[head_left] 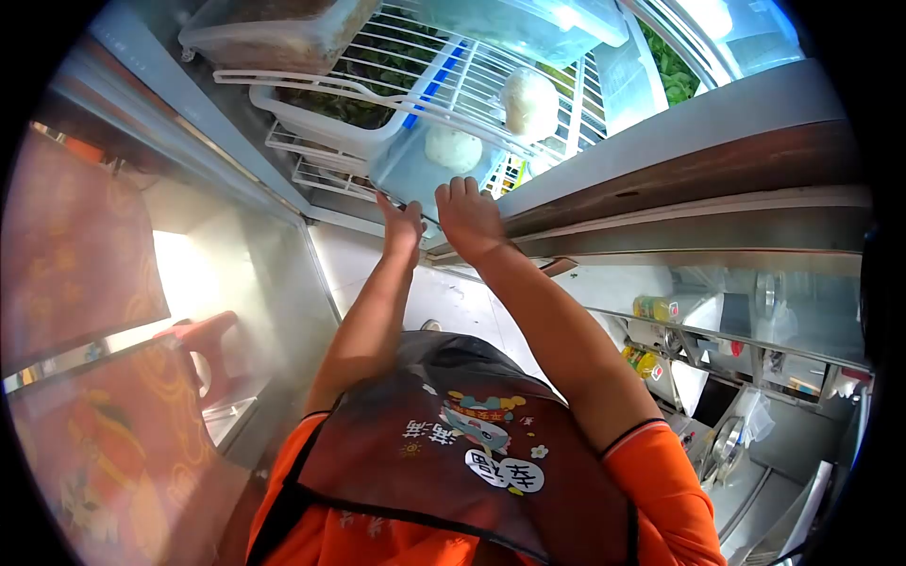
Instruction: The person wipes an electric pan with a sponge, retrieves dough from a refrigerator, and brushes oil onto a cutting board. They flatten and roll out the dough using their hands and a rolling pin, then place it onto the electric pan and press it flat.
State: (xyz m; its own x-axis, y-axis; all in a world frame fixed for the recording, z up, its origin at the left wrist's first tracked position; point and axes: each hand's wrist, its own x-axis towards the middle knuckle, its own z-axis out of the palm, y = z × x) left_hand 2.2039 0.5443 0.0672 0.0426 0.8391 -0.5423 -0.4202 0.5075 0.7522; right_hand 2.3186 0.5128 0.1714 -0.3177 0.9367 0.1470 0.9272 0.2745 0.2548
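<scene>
Two hands at the near edge of a blue tub: level support matters most

Read the clock from the middle of the view. The blue tub (396, 171) sits between 11 and 12 o'clock, just under the wire shelf (354, 88), with a pale round item (453, 148) visible in it. The left hand (404, 229) is at the tub's near edge, towards 11; the right hand (470, 223) is beside it at 12. The right fingers are bent at that edge, and the left fingers are partly hidden; whether either set is clenched on the tub or only resting there, I cannot tell.

Good handling here probably means sharing the weight evenly. The hands are close together, so a wider spacing would likely resist twisting better. The round item could roll, so keep the base level and any motion slow and straight.

Mind the neighbours. The white bin (326, 121) of greens lies just beside the tub at 11, and a second pale round item (530, 106) is at 1, near the shelf bars. The metal ledge (679, 160) runs from 12 round to 2, close to the right wrist, so keep knuckles off it. Elbows slightly bent would likely spare the back.
</scene>
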